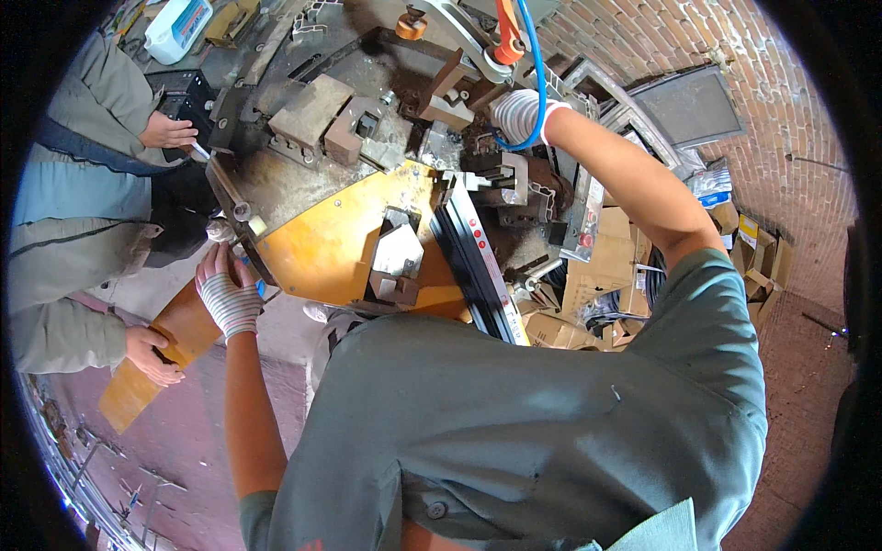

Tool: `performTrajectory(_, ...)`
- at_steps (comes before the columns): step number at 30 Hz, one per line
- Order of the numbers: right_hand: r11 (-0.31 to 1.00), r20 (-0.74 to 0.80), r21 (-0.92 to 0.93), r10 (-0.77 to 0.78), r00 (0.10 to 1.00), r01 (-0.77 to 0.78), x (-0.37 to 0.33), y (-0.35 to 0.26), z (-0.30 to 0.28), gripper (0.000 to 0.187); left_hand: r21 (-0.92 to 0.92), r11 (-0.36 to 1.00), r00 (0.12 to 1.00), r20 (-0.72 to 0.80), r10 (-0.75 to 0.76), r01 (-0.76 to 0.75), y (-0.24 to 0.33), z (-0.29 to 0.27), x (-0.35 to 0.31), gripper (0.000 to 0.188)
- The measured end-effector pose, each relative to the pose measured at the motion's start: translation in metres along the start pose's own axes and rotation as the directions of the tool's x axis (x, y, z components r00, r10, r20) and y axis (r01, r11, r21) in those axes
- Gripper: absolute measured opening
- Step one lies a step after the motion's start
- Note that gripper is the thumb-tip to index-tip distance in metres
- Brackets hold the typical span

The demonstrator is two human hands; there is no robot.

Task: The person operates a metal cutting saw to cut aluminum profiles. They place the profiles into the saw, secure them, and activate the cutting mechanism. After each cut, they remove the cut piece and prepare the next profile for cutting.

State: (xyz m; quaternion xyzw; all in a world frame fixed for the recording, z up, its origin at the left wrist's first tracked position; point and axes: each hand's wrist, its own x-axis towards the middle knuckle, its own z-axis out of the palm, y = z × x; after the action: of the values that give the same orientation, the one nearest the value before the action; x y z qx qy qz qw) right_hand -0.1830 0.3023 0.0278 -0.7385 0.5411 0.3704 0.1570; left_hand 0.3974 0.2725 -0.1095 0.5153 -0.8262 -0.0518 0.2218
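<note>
"What is the left hand [228, 298] doing?"

"It's at the left edge of the bench [280, 188], back turned up in a striped glove, fingers stretched forward and slightly bent. It lies over the upper end of the amber board [188, 332]. I can't tell whether it grips anything, since the palm is hidden."

"And how does that board look?"

"Flat, long and straight-sided, orange-brown with paler, worn-looking patches. It slants down and left, beyond the bench edge, above the reddish floor [202, 418]. A co-worker's hand [152, 356] is on it too, lower down."

"The colour matches something on the bench, doesn't it?"

"Yes, the yellow plate [317, 243], which is broader, shinier in the light, and scuffed."

"What about the right hand [524, 119]?"

"Also gloved in stripes, and curled, at the far side of the bench. The blue hose [540, 64] loops in front of it, so I can't tell how far it is closed or what it holds. Just left of it sits a steel fixture [447, 96], blocky, brownish and grimy."

"Anything between the two hands?"

"Long black bars [467, 266], side by side, beside a pale strip [487, 253] with red round marks."
</note>
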Motion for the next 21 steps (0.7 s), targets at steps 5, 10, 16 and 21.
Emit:
performTrajectory(5, 0.985, -0.069, 0.149, 0.098, 0.993, -0.087, -0.002, 0.013, 0.009, 0.034, 0.028, 0.999, 0.999, 0.021, -0.034, 0.033, -0.004, 0.0, -0.001, 0.046)
performTrajectory(10, 0.963, -0.088, 0.216, 0.181, 0.979, -0.159, -0.009, 0.02, 0.043, 0.04, 0.016, 0.998, 0.998, 0.007, -0.065, 0.065, -0.008, 0.006, -0.006, 0.046)
performTrajectory(16, 0.847, -0.15, 0.525, 0.187, 0.971, -0.082, -0.013, 0.033, 0.085, 0.028, 0.031, 0.997, 0.997, 0.025, -0.078, 0.077, -0.006, 0.004, -0.004, 0.044)
performTrajectory(21, 0.815, -0.234, 0.58, 0.171, 0.957, -0.003, -0.007, 0.047, 0.119, 0.026, 0.029, 0.998, 0.998, 0.017, -0.056, 0.055, -0.005, 0.003, -0.003, 0.044)
